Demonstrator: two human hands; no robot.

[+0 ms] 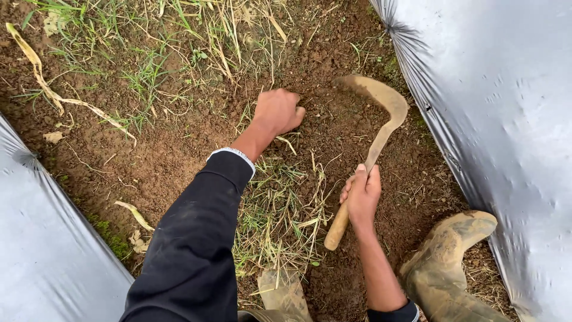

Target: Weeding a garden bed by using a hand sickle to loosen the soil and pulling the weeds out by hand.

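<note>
My right hand grips the sickle handle; left hand fisted in soil beside its blade. Weeding step, I judge; next needs a careful stroke.

I wear a black long sleeve with a pale striped cuff, and mud-caked olive rubber boots.

Your sickle lies on the soil strip, blade ahead of your right hand. Your left hand sits left of the sickle. Plastic sheets flank the sickle; cut grass behind, boot right.
</note>
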